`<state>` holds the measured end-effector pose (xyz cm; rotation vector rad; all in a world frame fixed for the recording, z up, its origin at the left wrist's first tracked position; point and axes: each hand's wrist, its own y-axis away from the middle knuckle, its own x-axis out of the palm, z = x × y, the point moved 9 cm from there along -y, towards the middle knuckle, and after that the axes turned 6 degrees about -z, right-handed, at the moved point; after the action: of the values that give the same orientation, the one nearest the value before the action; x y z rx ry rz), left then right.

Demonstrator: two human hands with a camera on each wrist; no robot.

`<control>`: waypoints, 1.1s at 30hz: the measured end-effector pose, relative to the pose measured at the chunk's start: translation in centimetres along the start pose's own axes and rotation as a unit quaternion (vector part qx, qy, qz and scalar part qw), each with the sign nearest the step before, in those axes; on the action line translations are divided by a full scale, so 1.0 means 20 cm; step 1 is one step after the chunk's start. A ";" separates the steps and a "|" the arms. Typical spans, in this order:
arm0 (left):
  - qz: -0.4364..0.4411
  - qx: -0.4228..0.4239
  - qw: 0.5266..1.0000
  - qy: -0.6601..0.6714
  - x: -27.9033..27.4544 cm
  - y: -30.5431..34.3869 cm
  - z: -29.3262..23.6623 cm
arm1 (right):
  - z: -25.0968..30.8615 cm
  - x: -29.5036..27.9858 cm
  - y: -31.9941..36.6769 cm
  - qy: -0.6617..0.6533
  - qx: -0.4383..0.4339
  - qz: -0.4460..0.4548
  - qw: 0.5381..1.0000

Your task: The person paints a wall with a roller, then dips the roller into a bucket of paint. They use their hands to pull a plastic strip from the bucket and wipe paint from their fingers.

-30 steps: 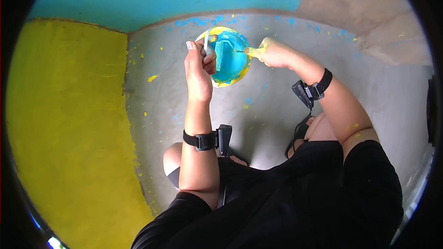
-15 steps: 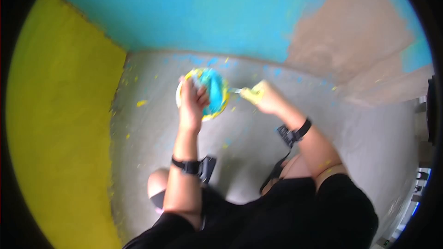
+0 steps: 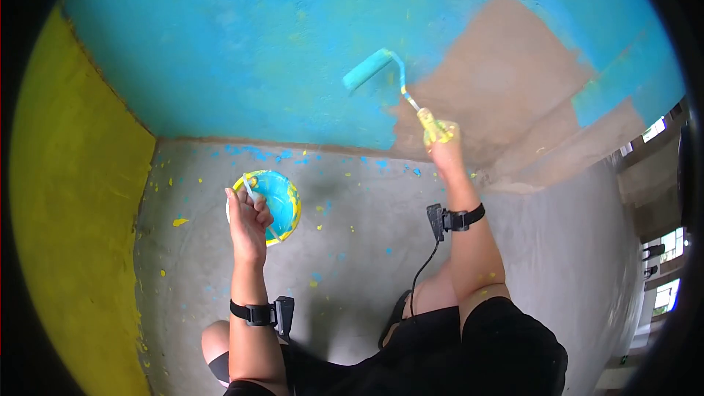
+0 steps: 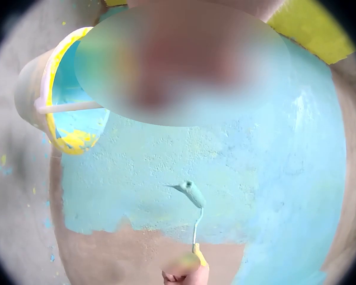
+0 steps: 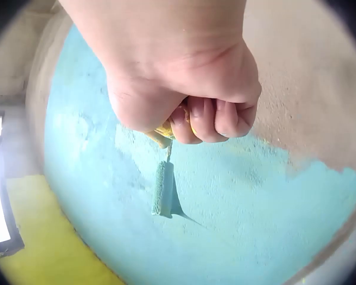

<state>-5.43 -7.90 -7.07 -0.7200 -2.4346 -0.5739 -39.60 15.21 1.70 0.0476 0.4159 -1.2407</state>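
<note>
My right hand grips the yellow paint-stained handle of a roller, whose turquoise sleeve is at the blue wall. In the right wrist view the fingers of my right hand curl round the handle, with the roller beyond them. My left hand holds the white bail handle of a bucket, its fingers curled. Blue paint and a yellow-smeared rim show in the bucket. The left wrist view shows the bucket tilted, and my left hand is blurred there.
An unpainted brown patch lies on the wall at the right. A yellow wall stands at the left. The grey floor carries blue and yellow paint spots. Windows show at the far right.
The roller has come out of the bucket and moved up and right to the wall with my right hand. My left hand still holds the bucket; the head view has shifted, showing more wall.
</note>
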 end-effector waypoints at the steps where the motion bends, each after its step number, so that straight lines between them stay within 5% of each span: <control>1: -0.002 -0.004 1.000 0.010 0.00 0.00 0.00 | 0.01 -0.06 -0.04 -0.040 -0.009 -0.023 0.999; 8: 0.001 -0.012 0.999 0.041 0.00 -0.02 0.00 | 0.28 -0.38 -0.33 -0.163 -0.018 -0.123 0.979; 15: -0.022 -0.005 1.000 0.012 -0.02 -0.01 0.01 | 0.38 -0.42 -0.51 -0.233 -0.063 -0.115 0.964; 20: -0.030 0.000 1.000 0.009 0.03 0.02 -0.04 | 0.22 -0.27 -0.48 -0.276 0.050 -0.117 0.953; 33: -0.042 -0.017 0.999 0.010 0.03 -0.01 -0.05 | -0.54 0.16 -0.19 -0.255 0.174 -0.168 0.936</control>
<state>-5.60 -8.25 -6.04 -0.6258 -2.4499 -0.6543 -45.38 13.93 -8.67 -0.0464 -0.2626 -1.5929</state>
